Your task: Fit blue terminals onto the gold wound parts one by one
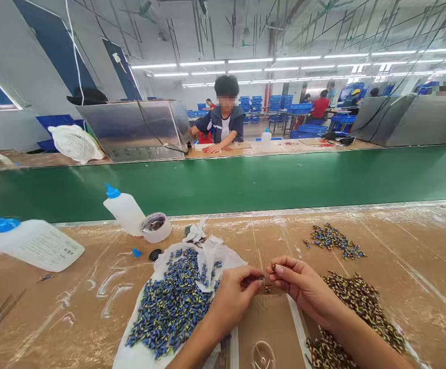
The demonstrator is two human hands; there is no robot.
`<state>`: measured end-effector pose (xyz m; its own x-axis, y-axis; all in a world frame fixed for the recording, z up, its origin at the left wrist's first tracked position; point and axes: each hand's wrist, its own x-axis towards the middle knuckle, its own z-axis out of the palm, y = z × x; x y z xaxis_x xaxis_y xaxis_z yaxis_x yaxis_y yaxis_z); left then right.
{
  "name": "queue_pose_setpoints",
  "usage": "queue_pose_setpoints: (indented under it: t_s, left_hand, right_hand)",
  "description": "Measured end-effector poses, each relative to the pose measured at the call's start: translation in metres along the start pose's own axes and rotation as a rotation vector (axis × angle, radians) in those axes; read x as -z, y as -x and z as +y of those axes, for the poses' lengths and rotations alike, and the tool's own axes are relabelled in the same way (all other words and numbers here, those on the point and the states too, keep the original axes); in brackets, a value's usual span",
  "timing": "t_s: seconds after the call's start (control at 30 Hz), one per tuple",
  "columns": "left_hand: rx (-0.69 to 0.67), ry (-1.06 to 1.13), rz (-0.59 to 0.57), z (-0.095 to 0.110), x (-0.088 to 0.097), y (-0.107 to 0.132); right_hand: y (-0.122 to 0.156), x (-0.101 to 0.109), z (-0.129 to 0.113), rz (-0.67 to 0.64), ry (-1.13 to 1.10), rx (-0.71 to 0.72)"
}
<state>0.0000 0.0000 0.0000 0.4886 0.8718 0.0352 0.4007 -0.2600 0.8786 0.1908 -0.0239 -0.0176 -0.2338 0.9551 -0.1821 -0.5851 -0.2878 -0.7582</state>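
Note:
My left hand [233, 297] and my right hand [301, 284] meet fingertip to fingertip above the brown worktable [418, 266], both pinched on a tiny dark part [263, 279] between them. Left of my hands, a white plastic bag [207, 256] lies open with a heap of small blue and yellow parts [172, 305]. Under my right wrist spreads a pile of dark brown and yellow parts [364, 302]. A smaller cluster of blue and yellow parts [334, 240] lies further back to the right.
Two white squeeze bottles with blue caps [125, 209] [34, 242] lie at the left, beside a tape roll [155, 227]. A green conveyor belt [246, 179] runs across behind the table. A person [223, 120] sits opposite; a white fan [75, 143] and metal boxes [130, 128] stand there.

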Motion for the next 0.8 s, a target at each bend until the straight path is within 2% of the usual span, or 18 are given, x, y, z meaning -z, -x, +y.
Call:
queue_pose_setpoints:
  t_s: [0.2,0.47,0.8]
  left_hand:
    - [-0.017,0.028,0.052,0.005,0.0,0.001]
    - [0.028,0.018,0.079,0.005,-0.003,0.0]
    - [0.023,0.02,0.112,0.005,-0.003,0.002]
  right_hand:
    - [-0.002,-0.001,0.005,0.049,0.047,0.033]
    - [-0.002,-0.003,0.006,0.081,0.513,0.234]
    - [-0.004,-0.005,0.018,0.052,0.553,0.204]
